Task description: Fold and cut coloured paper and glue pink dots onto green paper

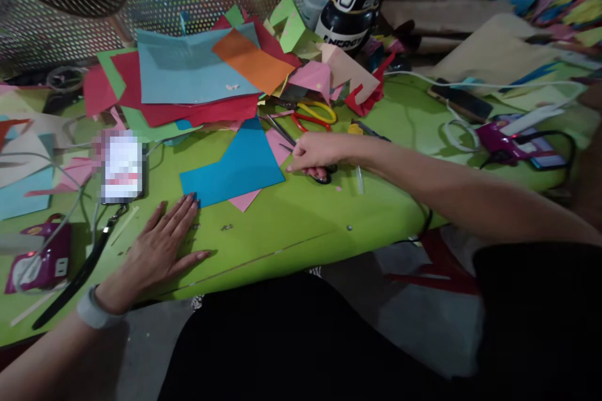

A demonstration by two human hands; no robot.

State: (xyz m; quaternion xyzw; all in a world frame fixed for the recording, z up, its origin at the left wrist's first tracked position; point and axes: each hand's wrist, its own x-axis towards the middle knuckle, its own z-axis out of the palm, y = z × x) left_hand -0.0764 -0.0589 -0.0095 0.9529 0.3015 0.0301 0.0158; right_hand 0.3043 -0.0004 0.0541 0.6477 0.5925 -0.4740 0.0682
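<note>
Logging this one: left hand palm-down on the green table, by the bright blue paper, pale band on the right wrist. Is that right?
The wrist is wrong: the head view shows the pale band on the left one. The rest stands: left hand palm-down on the green table, by the bright blue paper.

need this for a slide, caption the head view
Left grip flat on green table by blue paper; right grip around dark-handled scissors.
</note>
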